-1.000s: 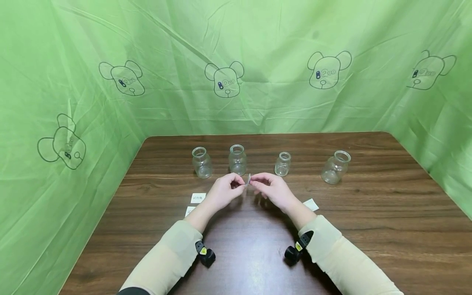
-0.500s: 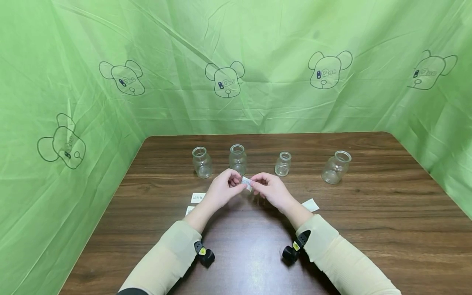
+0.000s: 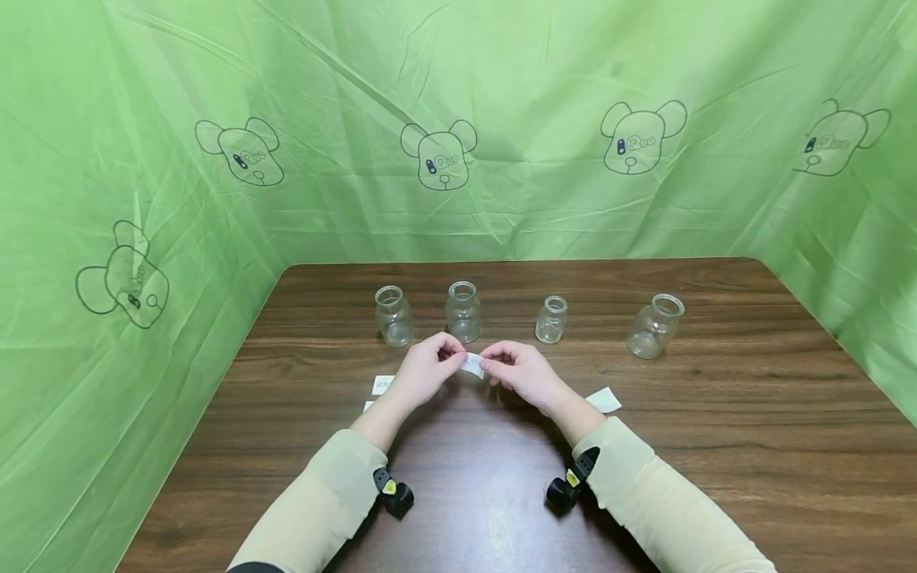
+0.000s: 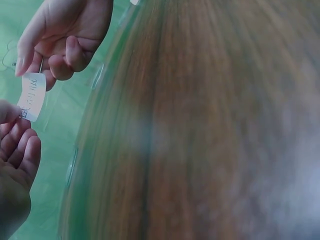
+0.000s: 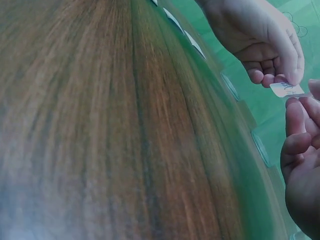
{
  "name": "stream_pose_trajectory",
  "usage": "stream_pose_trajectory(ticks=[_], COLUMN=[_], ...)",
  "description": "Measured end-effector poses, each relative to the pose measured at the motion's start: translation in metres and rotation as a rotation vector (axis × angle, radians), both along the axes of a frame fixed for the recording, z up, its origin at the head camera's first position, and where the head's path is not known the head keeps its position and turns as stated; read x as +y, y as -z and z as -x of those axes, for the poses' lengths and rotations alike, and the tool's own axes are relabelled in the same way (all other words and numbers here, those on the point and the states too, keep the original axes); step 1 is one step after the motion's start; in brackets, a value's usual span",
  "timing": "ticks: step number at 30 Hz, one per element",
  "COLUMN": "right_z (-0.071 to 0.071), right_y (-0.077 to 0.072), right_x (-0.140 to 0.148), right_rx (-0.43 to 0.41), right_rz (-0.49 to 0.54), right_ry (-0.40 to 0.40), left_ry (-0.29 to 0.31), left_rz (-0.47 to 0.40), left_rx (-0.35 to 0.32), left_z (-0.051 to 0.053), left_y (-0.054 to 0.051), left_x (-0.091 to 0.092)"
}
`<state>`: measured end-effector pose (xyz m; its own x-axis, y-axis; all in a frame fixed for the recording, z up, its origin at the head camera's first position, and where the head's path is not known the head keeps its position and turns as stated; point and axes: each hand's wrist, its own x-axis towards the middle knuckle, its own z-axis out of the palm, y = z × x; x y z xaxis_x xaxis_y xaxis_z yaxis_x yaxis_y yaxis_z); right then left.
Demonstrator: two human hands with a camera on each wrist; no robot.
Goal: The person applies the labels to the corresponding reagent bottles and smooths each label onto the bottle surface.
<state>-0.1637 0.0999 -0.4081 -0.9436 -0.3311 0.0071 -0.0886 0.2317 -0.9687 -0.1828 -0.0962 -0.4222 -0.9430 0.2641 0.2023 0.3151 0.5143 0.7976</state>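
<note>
A small white paper label with handwriting is stretched between both hands above the middle of the table. My left hand pinches its left end between thumb and finger, and my right hand pinches the right end. In the left wrist view the label curves slightly, its writing visible, between the left hand below and the right hand above. The right wrist view shows the label nearly edge-on, with the left hand above and the right hand below.
Behind the hands stand glass jars: one at left, one near the left hand, a smaller one, and one at right. White labels lie by the left forearm and right forearm. Green cloth surrounds the wooden table.
The label has turned from nearly edge-on to showing its written face, and now lies stretched between the fingers. Both hands have shifted slightly left. The jars have stayed in place.
</note>
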Motion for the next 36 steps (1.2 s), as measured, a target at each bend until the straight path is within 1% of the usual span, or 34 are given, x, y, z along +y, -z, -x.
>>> stream_pose_trajectory(ticks=[4, 6, 11, 16, 24, 29, 36], right_z=[0.011, 0.013, 0.015, 0.016, 0.021, 0.027, 0.034], right_y=[0.017, 0.019, 0.02, 0.02, 0.019, 0.018, 0.018], right_x=[-0.001, -0.002, -0.007, -0.013, -0.031, -0.042, -0.051], right_rx=[0.004, 0.013, 0.037, 0.047, 0.124, 0.16, 0.183], right_rz=[-0.012, -0.025, -0.052, -0.067, -0.087, -0.158, -0.233], right_ry=[0.01, 0.019, 0.047, 0.045, 0.034, 0.034, 0.012], left_ry=[-0.002, -0.004, -0.009, -0.026, -0.062, -0.092, -0.128], left_rz=[0.002, -0.005, -0.016, -0.011, 0.008, 0.036, 0.064], left_rx=[0.016, 0.018, 0.013, 0.026, 0.034, 0.048, 0.031], left_z=[0.0, 0.0, 0.0, 0.0, 0.0, 0.002, 0.001], left_y=[0.0, -0.002, -0.004, -0.005, -0.004, -0.003, -0.005], left_x=[-0.004, -0.006, -0.012, -0.019, -0.033, -0.04, -0.049])
